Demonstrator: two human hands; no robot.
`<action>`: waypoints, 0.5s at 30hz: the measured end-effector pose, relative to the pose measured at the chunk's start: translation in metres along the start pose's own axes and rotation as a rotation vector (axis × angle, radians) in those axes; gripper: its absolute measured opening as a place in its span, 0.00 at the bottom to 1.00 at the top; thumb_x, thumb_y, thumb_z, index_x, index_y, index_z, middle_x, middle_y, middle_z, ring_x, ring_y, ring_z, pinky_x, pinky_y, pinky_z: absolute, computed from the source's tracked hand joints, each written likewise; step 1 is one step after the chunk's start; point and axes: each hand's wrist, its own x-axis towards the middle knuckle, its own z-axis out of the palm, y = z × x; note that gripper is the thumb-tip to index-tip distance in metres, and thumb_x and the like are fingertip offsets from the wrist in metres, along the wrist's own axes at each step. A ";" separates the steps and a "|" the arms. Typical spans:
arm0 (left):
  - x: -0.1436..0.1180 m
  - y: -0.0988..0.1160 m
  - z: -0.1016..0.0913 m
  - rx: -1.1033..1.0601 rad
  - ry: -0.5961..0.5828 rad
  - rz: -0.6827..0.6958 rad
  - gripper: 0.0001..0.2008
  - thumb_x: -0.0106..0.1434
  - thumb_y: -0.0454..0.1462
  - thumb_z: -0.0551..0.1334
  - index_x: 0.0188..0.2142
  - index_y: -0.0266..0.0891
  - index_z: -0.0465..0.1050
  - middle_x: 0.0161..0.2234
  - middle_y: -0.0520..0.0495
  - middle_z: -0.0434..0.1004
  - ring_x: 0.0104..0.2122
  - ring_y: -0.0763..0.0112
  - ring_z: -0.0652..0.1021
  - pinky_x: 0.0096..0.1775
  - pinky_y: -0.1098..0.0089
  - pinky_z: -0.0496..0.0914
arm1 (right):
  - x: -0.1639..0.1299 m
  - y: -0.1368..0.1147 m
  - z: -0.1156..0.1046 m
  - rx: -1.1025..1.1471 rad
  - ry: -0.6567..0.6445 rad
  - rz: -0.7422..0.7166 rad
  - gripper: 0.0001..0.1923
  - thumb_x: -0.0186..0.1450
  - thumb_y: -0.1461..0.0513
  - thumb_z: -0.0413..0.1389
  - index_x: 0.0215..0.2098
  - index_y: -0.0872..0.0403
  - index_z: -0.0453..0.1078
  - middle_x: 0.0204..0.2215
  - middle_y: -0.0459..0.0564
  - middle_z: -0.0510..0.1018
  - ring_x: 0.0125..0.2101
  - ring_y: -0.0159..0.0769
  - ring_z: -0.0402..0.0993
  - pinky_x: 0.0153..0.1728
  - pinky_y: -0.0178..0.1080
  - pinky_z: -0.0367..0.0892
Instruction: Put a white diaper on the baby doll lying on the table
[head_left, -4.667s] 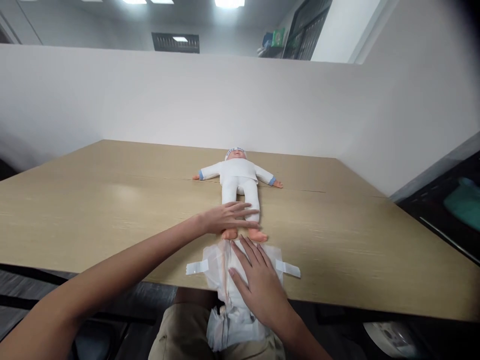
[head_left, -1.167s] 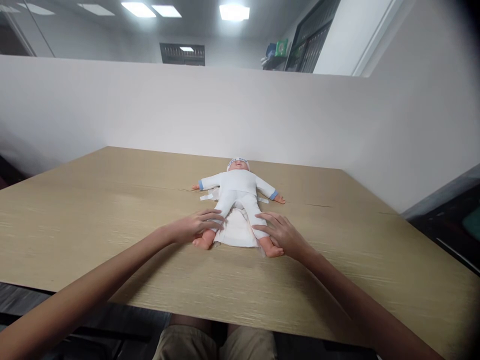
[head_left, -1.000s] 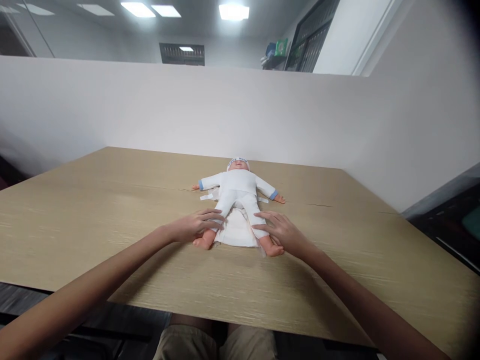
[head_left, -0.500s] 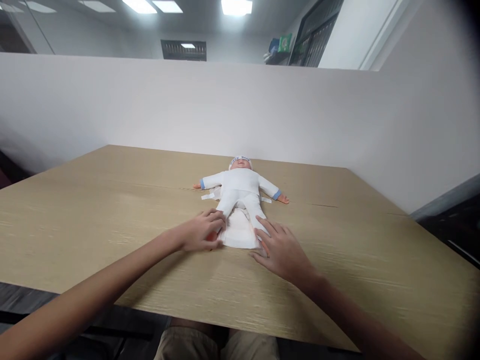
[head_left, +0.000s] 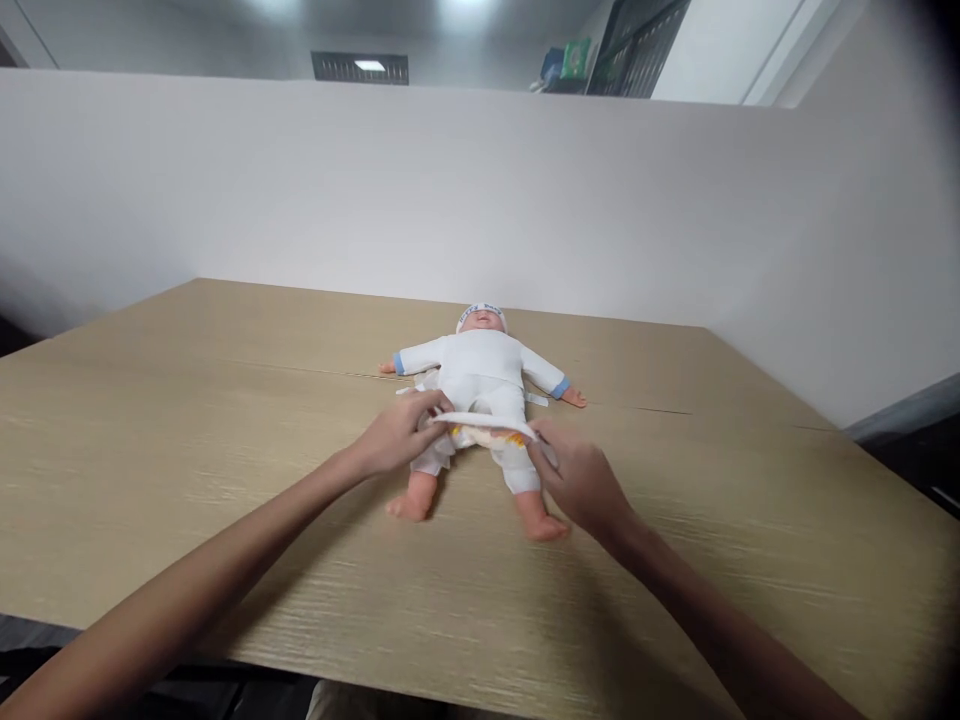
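A baby doll (head_left: pixel 480 355) in a white outfit with blue cuffs lies on its back, head away from me, arms spread and bare feet toward me. Between its legs a white diaper (head_left: pixel 486 425) is lifted at its front edge, showing yellow and orange print underneath. My left hand (head_left: pixel 409 430) pinches the diaper's left corner. At the right corner, my right hand (head_left: pixel 577 470) is closed on the same edge, its fingertips partly hidden. Fastening tabs (head_left: pixel 536 399) of the diaper stick out beside the doll's waist.
The doll rests on a wide wood-grain table (head_left: pixel 300 560) with a seam running across it. Behind the table stands a white wall (head_left: pixel 420 190) with a window (head_left: pixel 450 40) above it.
Both hands have taken hold of the diaper's front edge and raised it off the table toward the doll's body. The doll's lower legs and feet now show, spread apart.
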 end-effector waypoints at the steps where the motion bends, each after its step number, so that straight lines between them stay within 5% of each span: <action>1: 0.010 -0.004 -0.004 -0.037 0.017 0.000 0.11 0.73 0.46 0.60 0.44 0.44 0.76 0.45 0.45 0.81 0.50 0.52 0.75 0.55 0.54 0.68 | 0.012 0.003 -0.001 0.045 0.031 0.020 0.11 0.78 0.58 0.49 0.42 0.50 0.73 0.36 0.52 0.80 0.36 0.45 0.75 0.38 0.44 0.67; 6: 0.063 -0.027 -0.009 -0.229 0.092 -0.108 0.19 0.72 0.54 0.60 0.47 0.42 0.76 0.48 0.44 0.80 0.52 0.51 0.74 0.56 0.55 0.68 | 0.076 0.032 0.005 0.216 0.111 0.031 0.13 0.76 0.54 0.51 0.43 0.51 0.74 0.43 0.54 0.80 0.44 0.48 0.77 0.49 0.46 0.70; 10: 0.103 -0.047 -0.004 -0.455 0.076 -0.228 0.20 0.71 0.55 0.61 0.44 0.40 0.74 0.40 0.46 0.79 0.44 0.56 0.78 0.50 0.60 0.71 | 0.119 0.064 0.028 0.342 0.017 0.288 0.17 0.74 0.49 0.53 0.46 0.50 0.76 0.38 0.48 0.83 0.39 0.45 0.77 0.45 0.44 0.70; 15: 0.125 -0.074 0.009 -0.666 0.032 -0.273 0.23 0.67 0.55 0.66 0.48 0.39 0.75 0.47 0.43 0.83 0.50 0.54 0.79 0.55 0.60 0.70 | 0.139 0.080 0.054 0.649 -0.022 0.382 0.17 0.70 0.50 0.56 0.48 0.51 0.78 0.43 0.48 0.86 0.46 0.46 0.78 0.50 0.44 0.74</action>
